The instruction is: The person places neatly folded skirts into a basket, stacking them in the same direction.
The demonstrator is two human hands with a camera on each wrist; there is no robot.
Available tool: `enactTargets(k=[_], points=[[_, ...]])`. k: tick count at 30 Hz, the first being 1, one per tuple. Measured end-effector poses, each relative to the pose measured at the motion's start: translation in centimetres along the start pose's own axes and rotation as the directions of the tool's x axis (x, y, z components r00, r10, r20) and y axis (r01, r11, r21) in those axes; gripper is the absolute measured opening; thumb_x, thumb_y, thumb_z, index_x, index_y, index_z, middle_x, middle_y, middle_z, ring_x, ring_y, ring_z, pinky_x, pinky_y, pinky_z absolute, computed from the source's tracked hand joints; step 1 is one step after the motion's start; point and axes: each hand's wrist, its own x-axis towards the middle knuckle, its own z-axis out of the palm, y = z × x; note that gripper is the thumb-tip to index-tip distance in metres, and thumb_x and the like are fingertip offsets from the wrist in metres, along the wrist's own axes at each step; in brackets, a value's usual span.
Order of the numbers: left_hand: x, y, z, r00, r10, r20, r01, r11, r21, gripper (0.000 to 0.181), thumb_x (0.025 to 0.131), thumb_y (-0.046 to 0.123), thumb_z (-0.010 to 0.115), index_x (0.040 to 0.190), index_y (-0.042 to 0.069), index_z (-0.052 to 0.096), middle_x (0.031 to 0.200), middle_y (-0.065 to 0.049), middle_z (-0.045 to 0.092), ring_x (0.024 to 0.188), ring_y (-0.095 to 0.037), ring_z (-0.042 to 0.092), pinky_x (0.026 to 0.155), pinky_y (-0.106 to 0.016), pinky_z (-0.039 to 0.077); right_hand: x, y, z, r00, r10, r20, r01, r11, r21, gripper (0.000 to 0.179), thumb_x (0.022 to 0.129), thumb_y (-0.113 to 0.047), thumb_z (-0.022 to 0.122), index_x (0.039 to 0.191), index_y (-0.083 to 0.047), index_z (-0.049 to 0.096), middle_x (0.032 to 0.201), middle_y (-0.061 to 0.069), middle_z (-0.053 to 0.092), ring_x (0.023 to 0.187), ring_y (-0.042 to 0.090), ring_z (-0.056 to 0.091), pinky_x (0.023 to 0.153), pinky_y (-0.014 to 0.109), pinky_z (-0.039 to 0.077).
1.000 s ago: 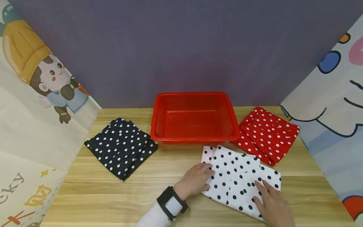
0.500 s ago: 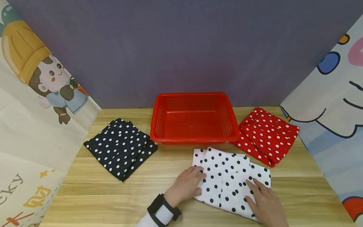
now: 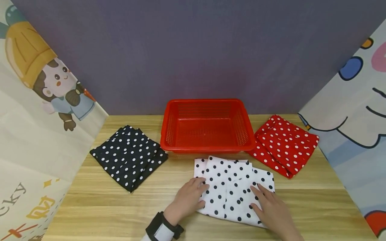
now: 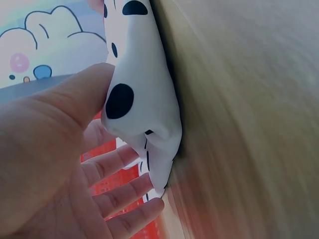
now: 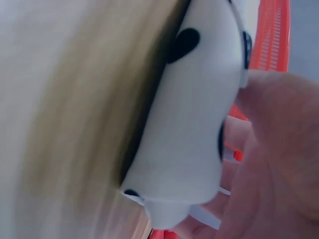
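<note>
A folded white cloth with black polka dots (image 3: 233, 192) lies on the wooden table in front of the red basket (image 3: 208, 148). My left hand (image 3: 188, 197) rests on its left side, the thumb on the fabric. In the left wrist view, the left fingers (image 4: 124, 194) stretch along the cloth's edge. Over on its right side lies my right hand (image 3: 272, 207), fingers spread across the top. The right wrist view shows the right thumb (image 5: 269, 94) against the thick folded edge, with the other fingers partly hidden behind the cloth.
A folded black cloth with white dots (image 3: 128, 157) lies to the left. On the right, a folded red cloth with white dots (image 3: 286, 145) sits close beside the basket. A grey wall (image 3: 193, 50) closes off the back, with printed panels at both sides.
Both hands have moved left together, and the white dotted cloth has slid left with them, now in front of the basket. The basket and the other two cloths stay put.
</note>
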Motion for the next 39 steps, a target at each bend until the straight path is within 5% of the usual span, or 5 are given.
enactTargets(k=[20, 39], points=[[-2.3, -2.3, -0.5, 0.99, -0.14, -0.017, 0.138, 0.986, -0.091, 0.05, 0.078, 0.028, 0.07, 0.124, 0.014, 0.057, 0.134, -0.008, 0.045, 0.122, -0.026, 0.042, 0.099, -0.04, 0.04, 3.1, -2.6, -0.7, 0.994, -0.104, 0.039, 0.101, 0.992, 0.071, 0.061, 0.079, -0.032, 0.069, 0.133, -0.013, 0.049, 0.137, 0.017, 0.045, 0.12, 0.038, 0.046, 0.09, 0.06, 0.04], [-4.1, -3.3, -0.9, 0.98, -0.186, -0.067, 0.174, 0.973, -0.151, 0.049, 0.075, 0.021, 0.071, 0.121, 0.008, 0.059, 0.132, -0.011, 0.046, 0.12, -0.03, 0.043, 0.096, -0.043, 0.042, 4.0, -4.6, -0.2, 0.99, -0.137, 0.044, 0.134, 0.988, 0.082, 0.06, 0.079, -0.033, 0.069, 0.133, -0.015, 0.049, 0.138, 0.014, 0.045, 0.12, 0.037, 0.046, 0.089, 0.06, 0.04]])
